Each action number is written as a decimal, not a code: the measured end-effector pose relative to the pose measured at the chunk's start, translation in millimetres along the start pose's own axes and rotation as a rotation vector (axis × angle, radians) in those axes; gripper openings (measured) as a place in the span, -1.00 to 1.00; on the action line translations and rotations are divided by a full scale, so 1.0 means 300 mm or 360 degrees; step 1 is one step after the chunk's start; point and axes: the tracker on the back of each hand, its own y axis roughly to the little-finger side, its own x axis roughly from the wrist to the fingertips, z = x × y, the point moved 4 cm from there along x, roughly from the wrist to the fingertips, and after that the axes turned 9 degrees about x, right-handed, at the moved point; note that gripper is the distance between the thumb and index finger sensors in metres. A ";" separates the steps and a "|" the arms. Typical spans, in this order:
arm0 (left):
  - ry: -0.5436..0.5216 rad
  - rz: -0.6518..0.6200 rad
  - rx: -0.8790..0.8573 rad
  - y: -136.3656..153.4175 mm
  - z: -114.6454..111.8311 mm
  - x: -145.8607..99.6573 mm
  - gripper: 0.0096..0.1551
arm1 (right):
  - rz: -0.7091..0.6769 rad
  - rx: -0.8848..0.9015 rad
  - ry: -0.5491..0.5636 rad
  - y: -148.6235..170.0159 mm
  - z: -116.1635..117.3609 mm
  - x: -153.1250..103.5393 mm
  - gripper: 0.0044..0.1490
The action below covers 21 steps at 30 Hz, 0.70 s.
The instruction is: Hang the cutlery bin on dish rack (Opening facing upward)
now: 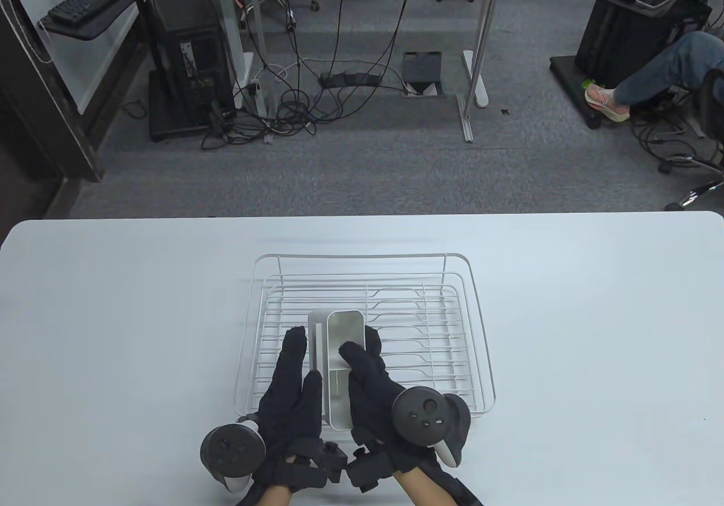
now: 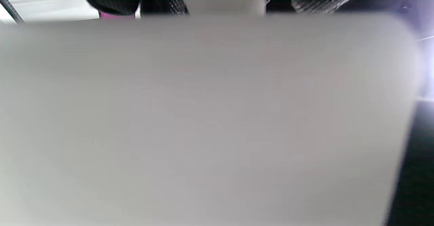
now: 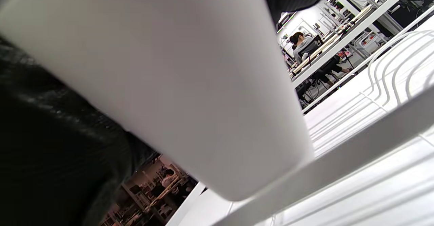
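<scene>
**Cutlery bin held between both hands over the near edge of the dish rack**

The cutlery bin [image 1: 338, 359], a pale oblong container with an inner divider, sits above the near middle of the dish rack [image 1: 475, 325], its opening facing up toward the table camera. Its near end reaches past the rack's front rim toward the person; whether it hangs on the wire or is only carried there cannot be told.

The left hand [image 1: 288, 393] lies flat along the bin's left wall, fingers stretched out and close together, pressing against the side. The right hand [image 1: 370, 379] grips the right wall, with one finger hooked over the rim into the opening and the rest wrapped down the outside. So both hands are closed onto the bin from opposite sides.

The rack stands in the middle of the white table [image 1: 594, 302], well apart from all table edges, with bare surface to its left, right and far side. The rack's wire floor behind and right of the bin is open.

The left wrist view is nearly filled by the bin's blurred grey wall [image 2: 210, 117], with glove fabric only at the top edge. The right wrist view shows the bin's rounded wall [image 3: 176, 83] from below, the rack's wires [image 3: 390, 73] just beside it, and glove at the lower left.
</scene>
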 end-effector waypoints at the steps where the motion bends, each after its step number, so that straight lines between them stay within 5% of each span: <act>1: 0.0000 -0.0001 -0.0006 -0.001 -0.001 0.000 -0.23 | 0.0006 0.0003 -0.0004 0.001 -0.003 0.001 -0.48; 10: 0.0040 -0.0015 -0.0002 0.001 0.007 0.007 -0.24 | 0.0021 0.0003 0.0025 -0.004 -0.032 0.007 -0.48; 21: 0.0321 -0.0081 0.0438 0.011 -0.010 0.025 -0.26 | 0.0073 0.0002 0.0097 -0.006 -0.124 0.022 -0.48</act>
